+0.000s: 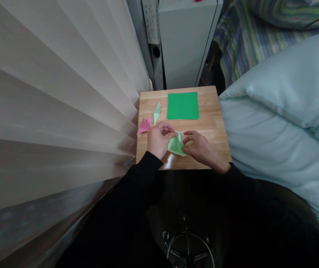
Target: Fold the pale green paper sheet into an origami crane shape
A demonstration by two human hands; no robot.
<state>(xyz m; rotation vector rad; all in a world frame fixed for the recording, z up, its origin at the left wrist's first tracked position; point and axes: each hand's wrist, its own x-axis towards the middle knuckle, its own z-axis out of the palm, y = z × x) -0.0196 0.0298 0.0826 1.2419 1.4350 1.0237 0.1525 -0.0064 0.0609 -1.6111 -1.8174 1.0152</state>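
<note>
A light green sheet of origami paper (177,146), partly folded, lies near the front edge of the small wooden table (212,126). My left hand (161,137) pinches its upper left part between thumb and fingers. On the paper's right side, my right hand (197,146) has its thumb against the edge, with the fingers curled above it. Left of my left hand is a pink folded paper piece (145,125). A narrow pale green folded piece (157,112) lies just beyond that hand. Farther back rests a stack of green paper (183,106).
A pleated pale curtain (64,85) hangs close along the table's left side. Light blue bedding (274,123) borders the right. Behind the table stands a white cabinet (186,44). Below the front edge shows a metal chair base (189,247).
</note>
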